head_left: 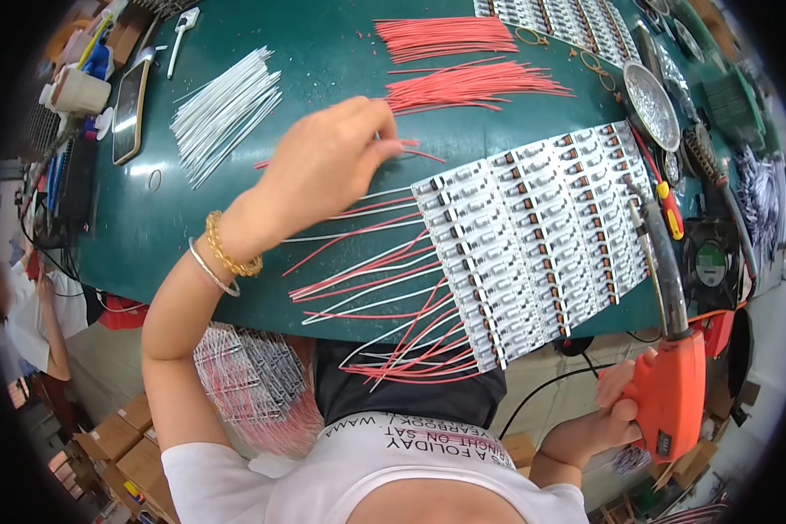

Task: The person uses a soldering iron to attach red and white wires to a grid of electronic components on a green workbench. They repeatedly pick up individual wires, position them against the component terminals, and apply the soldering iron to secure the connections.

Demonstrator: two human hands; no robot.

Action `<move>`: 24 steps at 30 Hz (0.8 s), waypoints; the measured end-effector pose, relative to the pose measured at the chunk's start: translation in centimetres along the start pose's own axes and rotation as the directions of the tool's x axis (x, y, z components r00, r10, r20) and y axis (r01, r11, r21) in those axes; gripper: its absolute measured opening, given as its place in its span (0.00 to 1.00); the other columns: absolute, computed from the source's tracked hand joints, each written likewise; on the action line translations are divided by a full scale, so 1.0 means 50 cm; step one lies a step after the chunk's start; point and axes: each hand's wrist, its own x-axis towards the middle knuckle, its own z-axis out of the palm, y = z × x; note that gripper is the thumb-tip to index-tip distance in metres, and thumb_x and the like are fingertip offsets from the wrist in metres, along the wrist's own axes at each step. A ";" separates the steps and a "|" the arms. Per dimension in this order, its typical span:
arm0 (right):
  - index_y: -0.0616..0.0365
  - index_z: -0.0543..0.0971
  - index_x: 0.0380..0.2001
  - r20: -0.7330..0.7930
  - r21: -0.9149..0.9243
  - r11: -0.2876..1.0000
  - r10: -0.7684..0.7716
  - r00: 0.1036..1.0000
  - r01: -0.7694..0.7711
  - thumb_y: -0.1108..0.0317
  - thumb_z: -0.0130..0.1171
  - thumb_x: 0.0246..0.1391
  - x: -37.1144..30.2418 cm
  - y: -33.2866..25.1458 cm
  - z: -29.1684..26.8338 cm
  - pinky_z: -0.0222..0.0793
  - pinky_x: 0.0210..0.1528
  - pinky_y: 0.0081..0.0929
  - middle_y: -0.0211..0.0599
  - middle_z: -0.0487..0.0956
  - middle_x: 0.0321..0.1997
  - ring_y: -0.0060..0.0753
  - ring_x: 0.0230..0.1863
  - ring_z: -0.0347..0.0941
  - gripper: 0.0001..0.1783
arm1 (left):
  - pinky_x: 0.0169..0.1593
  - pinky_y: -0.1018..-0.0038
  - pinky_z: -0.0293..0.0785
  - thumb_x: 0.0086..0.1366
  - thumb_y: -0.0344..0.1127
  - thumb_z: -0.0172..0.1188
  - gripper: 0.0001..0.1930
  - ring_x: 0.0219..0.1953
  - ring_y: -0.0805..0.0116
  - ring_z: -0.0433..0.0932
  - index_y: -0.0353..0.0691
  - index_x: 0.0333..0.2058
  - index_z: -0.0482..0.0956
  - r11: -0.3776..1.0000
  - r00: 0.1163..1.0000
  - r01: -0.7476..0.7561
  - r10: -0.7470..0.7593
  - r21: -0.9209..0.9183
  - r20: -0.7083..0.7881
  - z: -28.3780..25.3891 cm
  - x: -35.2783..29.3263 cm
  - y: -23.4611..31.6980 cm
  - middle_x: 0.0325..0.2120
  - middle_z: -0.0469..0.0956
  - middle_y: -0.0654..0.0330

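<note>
My left hand is closed in a pinch on red wires, whose ends stick out past the fingertips. It hovers just off the upper left corner of a panel of small white circuit boards. Red and white wires trail leftward from the panel's left edge, some hanging over the table's front edge. In my right hand is an orange soldering gun, held beyond the panel's lower right side with its metal barrel pointing up and away. The fingers wrap its grip.
Bundles of red wires and white wires lie on the green table. At the right are a metal dish, a screwdriver and a small fan. A phone lies left. Wired boards hang below the table's edge.
</note>
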 end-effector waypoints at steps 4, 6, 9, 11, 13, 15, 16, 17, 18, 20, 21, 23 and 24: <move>0.79 0.59 0.58 -0.058 0.059 0.996 0.070 0.996 -0.067 0.49 0.60 0.58 -0.003 0.023 0.026 0.59 0.17 0.19 0.28 0.66 0.13 0.19 0.11 0.60 0.43 | 0.33 0.64 0.71 0.58 0.27 0.62 0.06 0.30 0.54 0.75 0.35 0.30 0.73 0.999 0.999 -0.030 0.030 0.018 -0.030 0.040 -0.005 -0.015 0.28 0.72 0.55; 0.78 0.58 0.58 -0.086 0.072 0.993 0.095 0.992 -0.089 0.50 0.58 0.59 0.003 0.025 0.037 0.59 0.17 0.20 0.29 0.66 0.13 0.19 0.11 0.59 0.42 | 0.34 0.63 0.71 0.56 0.29 0.63 0.07 0.30 0.55 0.74 0.37 0.29 0.73 0.994 0.993 -0.078 0.083 0.072 -0.079 0.072 0.020 -0.019 0.28 0.71 0.55; 0.78 0.59 0.58 -0.127 0.139 0.987 0.101 0.987 -0.083 0.51 0.56 0.61 -0.001 0.029 0.052 0.58 0.16 0.20 0.29 0.65 0.12 0.20 0.11 0.58 0.39 | 0.36 0.64 0.69 0.55 0.34 0.64 0.08 0.33 0.57 0.75 0.39 0.28 0.74 0.940 0.948 -0.211 0.264 0.270 -0.178 0.126 0.088 -0.023 0.27 0.71 0.56; 0.77 0.59 0.58 -0.116 0.182 0.981 0.093 0.989 -0.071 0.52 0.55 0.62 -0.002 0.034 0.050 0.58 0.16 0.20 0.29 0.64 0.12 0.20 0.11 0.57 0.37 | 0.39 0.65 0.67 0.54 0.35 0.65 0.09 0.35 0.59 0.75 0.40 0.28 0.74 0.909 0.941 -0.210 0.288 0.360 -0.177 0.109 0.109 -0.004 0.28 0.72 0.58; 0.77 0.59 0.58 -0.165 0.159 0.982 0.124 0.978 -0.098 0.53 0.55 0.62 -0.007 0.034 0.057 0.57 0.16 0.20 0.28 0.63 0.11 0.20 0.11 0.56 0.37 | 0.42 0.67 0.64 0.53 0.36 0.66 0.09 0.40 0.62 0.74 0.41 0.30 0.76 0.910 0.948 -0.181 0.262 0.373 -0.181 0.063 0.102 0.006 0.30 0.74 0.59; 0.77 0.59 0.58 -0.202 0.155 0.980 0.156 0.967 -0.126 0.53 0.55 0.62 -0.013 0.034 0.057 0.57 0.16 0.20 0.28 0.63 0.11 0.20 0.11 0.56 0.37 | 0.43 0.65 0.65 0.54 0.35 0.66 0.10 0.41 0.60 0.73 0.40 0.34 0.79 0.877 0.971 -0.068 0.168 0.476 -0.171 0.009 0.070 -0.026 0.32 0.76 0.58; 0.77 0.59 0.58 -0.202 0.169 0.976 0.172 0.964 -0.139 0.53 0.55 0.62 -0.017 0.034 0.053 0.57 0.16 0.20 0.28 0.63 0.11 0.20 0.11 0.56 0.36 | 0.45 0.64 0.66 0.54 0.35 0.65 0.10 0.42 0.59 0.73 0.41 0.36 0.79 0.865 0.981 0.030 0.070 0.502 -0.179 -0.020 0.044 -0.052 0.33 0.76 0.57; 0.77 0.59 0.59 -0.202 0.183 0.971 0.190 0.961 -0.153 0.54 0.55 0.62 -0.021 0.031 0.050 0.57 0.16 0.20 0.28 0.63 0.11 0.20 0.11 0.56 0.36 | 0.46 0.63 0.66 0.55 0.34 0.65 0.11 0.43 0.58 0.73 0.41 0.37 0.80 0.842 0.982 0.124 -0.027 0.526 -0.188 -0.052 0.017 -0.082 0.34 0.77 0.57; 0.77 0.59 0.58 -0.206 0.168 0.975 0.180 0.962 -0.147 0.54 0.55 0.62 -0.019 0.018 0.052 0.57 0.16 0.19 0.28 0.63 0.11 0.20 0.11 0.56 0.36 | 0.49 0.62 0.67 0.57 0.32 0.64 0.10 0.44 0.55 0.73 0.40 0.39 0.79 0.852 0.979 0.144 -0.050 0.504 -0.195 -0.071 -0.007 -0.126 0.36 0.77 0.55; 0.77 0.59 0.58 -0.191 0.176 0.975 0.170 0.967 -0.136 0.54 0.55 0.63 -0.010 0.011 0.060 0.56 0.16 0.19 0.28 0.63 0.11 0.20 0.10 0.56 0.36 | 0.49 0.60 0.69 0.55 0.32 0.63 0.15 0.45 0.51 0.73 0.36 0.41 0.77 0.875 0.983 0.167 -0.112 0.454 -0.145 -0.117 -0.074 -0.176 0.38 0.76 0.50; 0.77 0.59 0.58 -0.145 0.196 0.973 0.150 0.978 -0.120 0.54 0.55 0.63 -0.011 0.018 0.059 0.56 0.16 0.19 0.28 0.63 0.11 0.20 0.10 0.56 0.36 | 0.50 0.59 0.68 0.54 0.31 0.62 0.17 0.46 0.49 0.73 0.35 0.43 0.75 0.875 0.983 0.180 -0.146 0.448 -0.109 -0.136 -0.100 -0.175 0.39 0.76 0.49; 0.77 0.59 0.58 -0.060 0.226 0.970 0.103 0.993 -0.087 0.54 0.55 0.62 -0.007 0.024 0.056 0.56 0.15 0.19 0.28 0.63 0.11 0.20 0.10 0.56 0.36 | 0.50 0.58 0.68 0.54 0.30 0.61 0.17 0.45 0.48 0.73 0.35 0.43 0.75 0.849 0.978 0.206 -0.185 0.486 -0.091 -0.146 -0.113 -0.166 0.39 0.75 0.48; 0.77 0.59 0.58 -0.076 0.225 0.971 0.106 0.991 -0.086 0.54 0.55 0.62 -0.007 0.023 0.062 0.56 0.15 0.19 0.28 0.63 0.11 0.20 0.10 0.56 0.36 | 0.50 0.58 0.69 0.54 0.30 0.61 0.17 0.45 0.48 0.73 0.34 0.44 0.74 0.838 0.976 0.217 -0.202 0.500 -0.084 -0.146 -0.112 -0.163 0.39 0.75 0.48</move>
